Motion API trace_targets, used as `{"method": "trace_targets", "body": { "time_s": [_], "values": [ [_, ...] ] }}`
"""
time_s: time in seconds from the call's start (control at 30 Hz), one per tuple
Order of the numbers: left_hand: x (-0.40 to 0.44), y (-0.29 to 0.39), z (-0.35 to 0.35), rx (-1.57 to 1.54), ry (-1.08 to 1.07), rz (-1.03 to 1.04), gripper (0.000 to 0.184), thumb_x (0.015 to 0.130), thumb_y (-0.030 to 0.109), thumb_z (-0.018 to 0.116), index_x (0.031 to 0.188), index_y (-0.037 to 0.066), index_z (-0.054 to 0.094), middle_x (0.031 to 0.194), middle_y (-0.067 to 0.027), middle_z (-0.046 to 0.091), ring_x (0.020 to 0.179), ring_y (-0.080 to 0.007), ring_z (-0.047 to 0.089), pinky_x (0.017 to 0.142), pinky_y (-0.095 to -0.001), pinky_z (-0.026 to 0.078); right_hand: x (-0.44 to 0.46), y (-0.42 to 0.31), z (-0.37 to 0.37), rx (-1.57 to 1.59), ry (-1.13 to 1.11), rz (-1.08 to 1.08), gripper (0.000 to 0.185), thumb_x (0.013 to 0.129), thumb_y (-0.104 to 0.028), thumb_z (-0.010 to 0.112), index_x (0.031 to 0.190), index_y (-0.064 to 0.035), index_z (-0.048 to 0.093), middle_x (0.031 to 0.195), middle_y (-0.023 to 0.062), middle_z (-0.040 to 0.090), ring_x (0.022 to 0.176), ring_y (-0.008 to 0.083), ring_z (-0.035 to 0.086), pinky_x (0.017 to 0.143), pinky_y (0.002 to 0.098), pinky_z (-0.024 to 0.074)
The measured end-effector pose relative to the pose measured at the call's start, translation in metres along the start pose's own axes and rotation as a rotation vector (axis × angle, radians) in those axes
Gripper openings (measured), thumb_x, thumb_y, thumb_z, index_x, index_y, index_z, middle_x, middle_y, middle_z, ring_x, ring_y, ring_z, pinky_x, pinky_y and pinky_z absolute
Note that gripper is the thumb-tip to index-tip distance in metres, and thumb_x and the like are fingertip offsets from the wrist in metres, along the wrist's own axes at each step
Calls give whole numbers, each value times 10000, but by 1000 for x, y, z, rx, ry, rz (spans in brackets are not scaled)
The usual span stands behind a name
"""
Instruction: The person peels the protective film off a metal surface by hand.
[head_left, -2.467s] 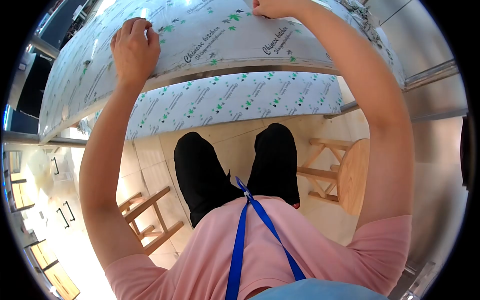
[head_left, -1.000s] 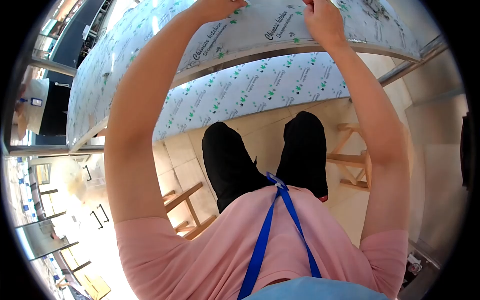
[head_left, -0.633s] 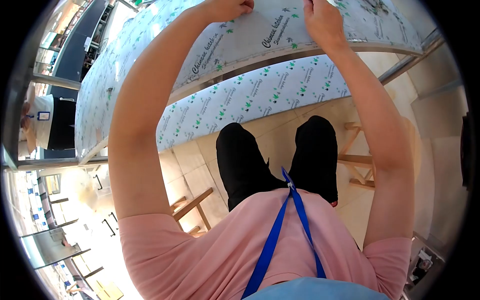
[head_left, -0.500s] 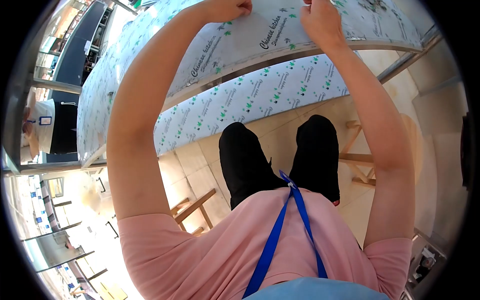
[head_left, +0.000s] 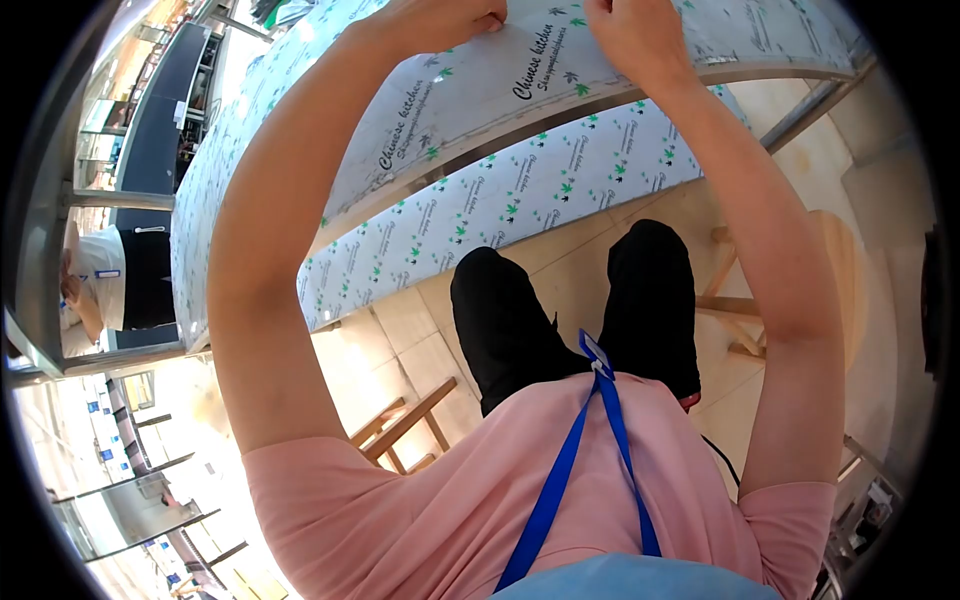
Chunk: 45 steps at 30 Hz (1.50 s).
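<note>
Glossy printed film, with green leaves, covers the tabletop (head_left: 480, 95) at 12 o'clock; its long edge bows above a matching lower shelf (head_left: 490, 205). Both hands are over the tabletop near its edge, slightly apart: left hand (head_left: 440, 22) and right hand (head_left: 640, 38) have bent fingers, but whether either grips anything I cannot tell. Smooth tiled floor (head_left: 415, 335) opens below, with wooden stools at 7 (head_left: 408, 425) and 3 o'clock (head_left: 835, 290).

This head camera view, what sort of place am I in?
Possibly a kitchen or kitchen-equipment workshop, though I can't be sure: the metal-framed table is covered in film printed "Chinese kitchen", and a wooden stool stands on a tiled floor.
</note>
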<state>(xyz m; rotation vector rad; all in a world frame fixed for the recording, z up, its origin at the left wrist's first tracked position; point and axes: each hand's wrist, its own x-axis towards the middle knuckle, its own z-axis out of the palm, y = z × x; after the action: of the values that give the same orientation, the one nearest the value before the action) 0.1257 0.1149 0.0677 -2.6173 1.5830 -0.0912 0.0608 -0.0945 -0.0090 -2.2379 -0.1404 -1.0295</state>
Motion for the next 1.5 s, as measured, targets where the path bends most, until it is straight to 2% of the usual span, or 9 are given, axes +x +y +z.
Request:
{"method": "trace_targets", "body": {
  "time_s": [0.17,0.37,0.57,0.67,0.77,0.9,1.3,1.4,1.5],
  "values": [
    [11,14,-6,144,-102,-82,123,786,104,598,821,35,694,880,-139,673,826,-341,644,730,-419,509,0,-4,0,-12,-19,57,107,828,-96,561,893,-12,565,813,216,628,800,407,611,708,491,484],
    [23,33,-15,352,-211,-44,125,785,111,589,777,29,684,848,-158,670,823,-338,647,737,-431,509,0,-3,1,3,-12,45,111,826,-98,560,891,-8,562,802,220,625,795,410,611,709,499,483],
    [27,24,-15,222,-290,-81,138,803,123,604,820,19,692,845,-167,667,834,-334,639,752,-428,497,1,-4,-1,23,-36,57,121,827,-99,560,891,4,557,803,231,622,796,410,611,713,496,485],
    [20,0,-12,-79,-196,-120,168,825,136,618,908,19,706,868,-169,666,835,-319,635,758,-404,495,1,-8,-4,12,-50,79,126,828,-100,561,893,8,555,804,233,624,794,409,612,715,494,488],
    [12,-21,-3,-108,-129,-85,193,834,140,633,976,33,710,886,-163,666,831,-305,633,761,-390,495,-1,-8,-2,7,-34,56,131,832,-103,562,899,9,555,801,233,629,794,406,618,717,494,490],
    [9,-20,3,-167,-83,-33,164,822,136,649,935,38,717,862,-156,662,835,-311,632,762,-393,496,1,-5,0,7,-59,66,135,838,-109,561,903,9,554,791,231,633,793,404,625,716,495,493],
    [31,13,-9,207,-288,-94,186,799,144,568,827,7,690,862,-186,655,871,-360,622,775,-441,487,1,-7,-2,6,-59,69,133,846,-107,548,898,15,555,809,239,632,784,406,624,709,489,495],
    [37,8,-7,189,-391,-146,226,812,182,570,846,-7,689,876,-193,655,866,-362,626,774,-433,492,0,-8,-3,18,-62,71,130,845,-104,550,896,15,558,813,238,633,795,405,624,714,488,494],
    [21,-2,-8,-31,-266,-126,191,819,149,592,873,-6,690,892,-175,664,831,-332,642,760,-405,504,2,-7,-3,18,-61,74,126,841,-100,557,897,12,560,819,237,635,805,404,623,720,487,493]
  ]
}}
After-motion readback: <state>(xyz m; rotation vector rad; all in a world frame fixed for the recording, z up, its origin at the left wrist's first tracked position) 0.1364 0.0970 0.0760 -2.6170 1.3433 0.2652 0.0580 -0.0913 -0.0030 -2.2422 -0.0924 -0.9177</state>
